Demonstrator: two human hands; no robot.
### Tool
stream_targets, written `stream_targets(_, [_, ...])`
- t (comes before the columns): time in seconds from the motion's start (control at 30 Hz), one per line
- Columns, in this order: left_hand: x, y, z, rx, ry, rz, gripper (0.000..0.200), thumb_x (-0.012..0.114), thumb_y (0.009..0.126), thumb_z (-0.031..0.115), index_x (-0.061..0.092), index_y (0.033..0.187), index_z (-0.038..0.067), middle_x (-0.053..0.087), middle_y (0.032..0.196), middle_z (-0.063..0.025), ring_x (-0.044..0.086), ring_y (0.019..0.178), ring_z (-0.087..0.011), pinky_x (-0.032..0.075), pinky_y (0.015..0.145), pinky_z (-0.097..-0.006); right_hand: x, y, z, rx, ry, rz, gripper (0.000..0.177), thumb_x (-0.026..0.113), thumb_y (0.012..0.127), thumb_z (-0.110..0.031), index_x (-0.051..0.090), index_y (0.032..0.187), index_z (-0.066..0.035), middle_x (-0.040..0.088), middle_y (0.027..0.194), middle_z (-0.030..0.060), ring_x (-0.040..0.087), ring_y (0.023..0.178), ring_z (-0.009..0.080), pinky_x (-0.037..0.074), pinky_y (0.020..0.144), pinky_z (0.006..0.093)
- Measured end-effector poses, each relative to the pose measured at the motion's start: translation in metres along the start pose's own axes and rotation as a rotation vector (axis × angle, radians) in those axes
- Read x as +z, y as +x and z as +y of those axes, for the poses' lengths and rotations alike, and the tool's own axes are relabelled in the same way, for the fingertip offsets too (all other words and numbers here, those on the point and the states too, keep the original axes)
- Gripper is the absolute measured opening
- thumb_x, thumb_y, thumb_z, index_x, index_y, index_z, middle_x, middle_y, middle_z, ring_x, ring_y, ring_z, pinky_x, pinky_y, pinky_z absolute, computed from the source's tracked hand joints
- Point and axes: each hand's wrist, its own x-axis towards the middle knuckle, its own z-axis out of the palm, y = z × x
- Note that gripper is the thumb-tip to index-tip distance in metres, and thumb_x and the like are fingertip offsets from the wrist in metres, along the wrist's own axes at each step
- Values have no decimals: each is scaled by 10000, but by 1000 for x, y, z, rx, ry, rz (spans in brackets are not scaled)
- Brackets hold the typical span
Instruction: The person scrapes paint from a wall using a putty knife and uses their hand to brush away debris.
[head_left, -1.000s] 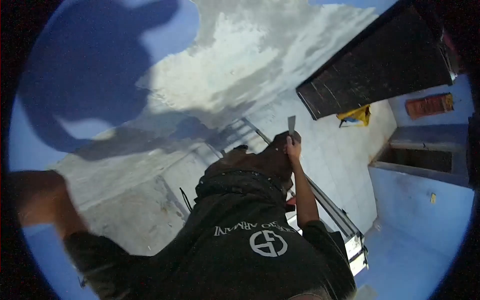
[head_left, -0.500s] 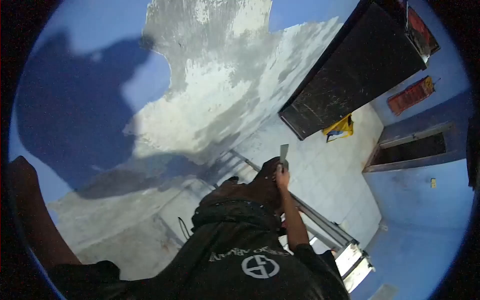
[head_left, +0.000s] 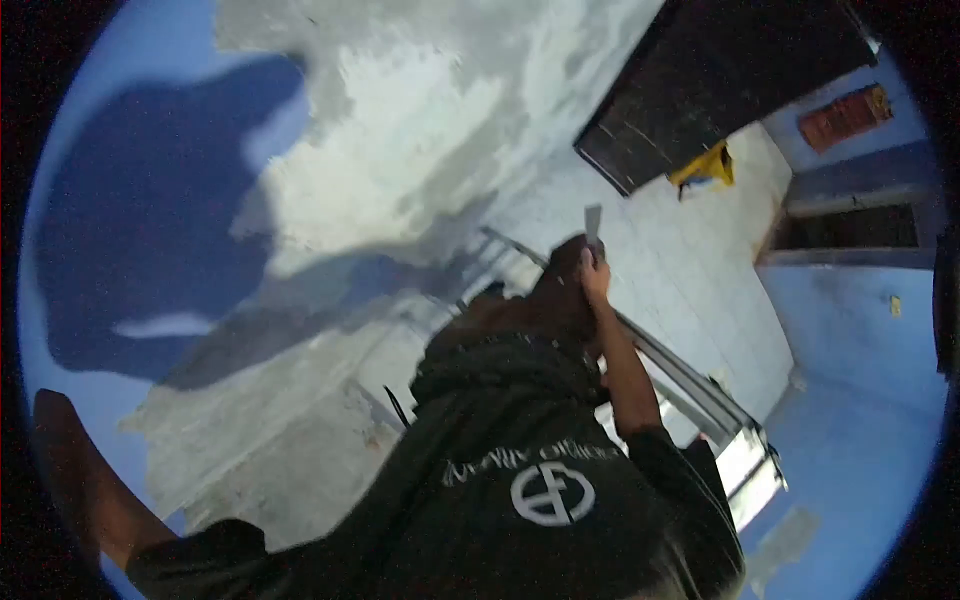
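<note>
1. We note the right hand (head_left: 594,272) closed around the handle of a scraper (head_left: 593,221), arm raised in front of the black shirt (head_left: 520,450).
2. The scraper blade points up and away from the hand, seen against the pale tiled floor (head_left: 680,280), touching nothing we can make out.
3. A metal ladder (head_left: 700,400) runs just beside the right forearm.
4. The left forearm shows at the lower left edge; we cannot see its hand.
5. Beyond: a blue wall with a large scraped grey patch (head_left: 400,140), a dark door (head_left: 720,80), a yellow object (head_left: 706,165) at its foot.
</note>
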Motion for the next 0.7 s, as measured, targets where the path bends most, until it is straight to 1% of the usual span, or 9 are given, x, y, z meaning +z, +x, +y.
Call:
stream_targets(0.17, [2,-2,-1,-4,99,-3,239,494,909,49,586,1125,3,587,1181,-138,547,1115,-258,421,981,-373,6,16,34,-67,-188,40,464,528,944,-417,602,877,37,599,618,109,580,549,201,443,532,363])
stream_targets(0.27, [-8,-15,9,-54,179,-29,236,495,907,47,589,1119,3,590,1174,-138,548,1112,-259,421,980,-373,7,10,16,69,-136,3,495,515,944,-445,601,863,36,589,612,118,591,582,228,445,557,379])
stream_targets(0.4, [-12,14,19,-45,307,1,232,497,905,44,594,1112,3,595,1166,-137,550,1108,-260,421,978,-373,3,2,-6,30,31,-23,412,555,941,-386,625,1011,14,556,599,36,523,470,113,430,446,271])
stream_targets(0.47, [-35,25,11,11,419,60,230,498,904,42,596,1108,3,597,1162,-137,551,1106,-260,422,977,-373,5,16,31,-130,-102,88,426,564,934,-393,629,1049,12,545,594,28,508,475,97,432,450,271])
stream_targets(0.53, [50,71,25,-416,-200,70,155,550,888,65,649,995,12,656,990,-147,585,1043,-280,435,936,-378,3,-1,-3,-37,-62,138,434,580,922,-418,660,943,8,521,565,27,502,496,110,410,467,285])
stream_targets(0.57, [74,49,5,-490,-18,-77,164,575,891,91,646,1021,24,662,975,-140,608,1005,-288,452,904,-370,5,14,42,-107,-100,181,449,572,924,-436,652,848,-1,507,545,28,497,491,118,393,461,296])
stream_targets(0.6, [104,16,-36,-459,-80,-83,172,594,890,113,647,1033,32,665,1001,-128,628,983,-279,478,864,-363,4,24,61,-182,-195,167,377,519,962,-319,641,1047,28,630,763,97,569,719,209,481,742,353])
stream_targets(0.67, [105,25,-29,-475,-245,-48,179,579,911,132,648,1039,27,675,966,-139,657,903,-259,500,808,-360,18,22,14,-255,-73,123,362,490,975,-301,638,958,29,597,693,87,563,674,212,483,698,368])
stream_targets(0.7, [107,27,-35,-543,-271,-22,188,566,924,141,646,1047,23,675,949,-142,658,891,-252,496,801,-344,27,21,1,-120,-97,41,355,483,980,-299,623,914,21,572,654,70,544,621,206,469,634,366])
